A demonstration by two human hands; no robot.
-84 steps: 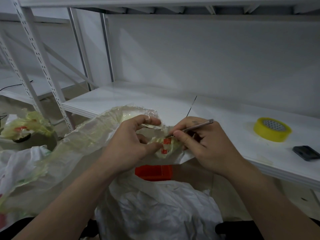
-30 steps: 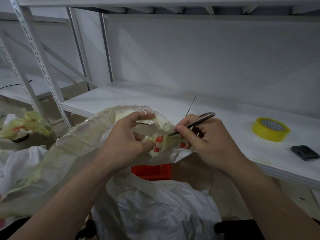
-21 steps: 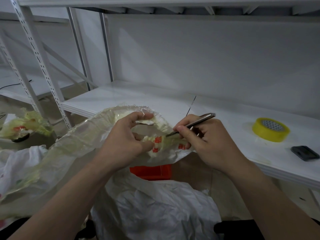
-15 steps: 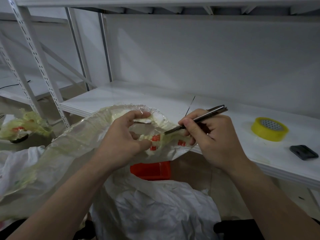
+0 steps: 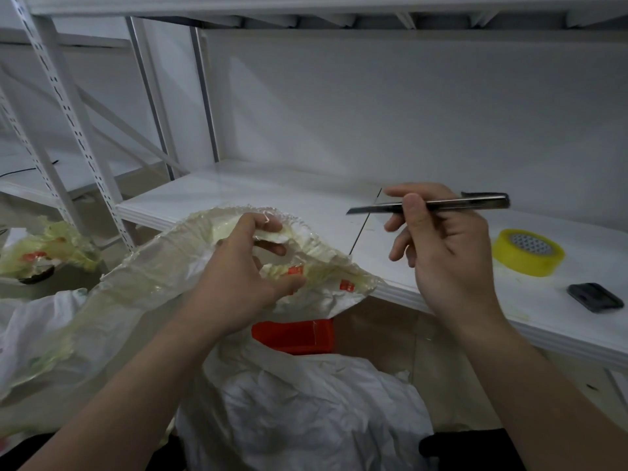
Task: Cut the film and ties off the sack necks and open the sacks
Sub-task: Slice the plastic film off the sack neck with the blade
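Observation:
My left hand [image 5: 238,283] grips the bunched neck of a white sack [image 5: 142,283] wrapped in yellowish film [image 5: 323,266] with red marks. A second white sack [image 5: 299,402] lies crumpled below my arms. My right hand [image 5: 441,253] holds a slim metal utility knife [image 5: 435,206] between thumb and fingers, blade pointing left. The knife is lifted above and to the right of the sack neck, not touching it.
A white shelf [image 5: 306,195] runs behind the sacks, with a yellow tape roll [image 5: 526,253] and a small black object [image 5: 594,297] on its right part. A red bin [image 5: 295,338] sits under the shelf. Another film-wrapped bundle [image 5: 44,253] lies at far left beside the rack posts.
My right hand has pulled the knife up and to the right, away from the film on the sack neck. My left hand keeps its hold on the neck.

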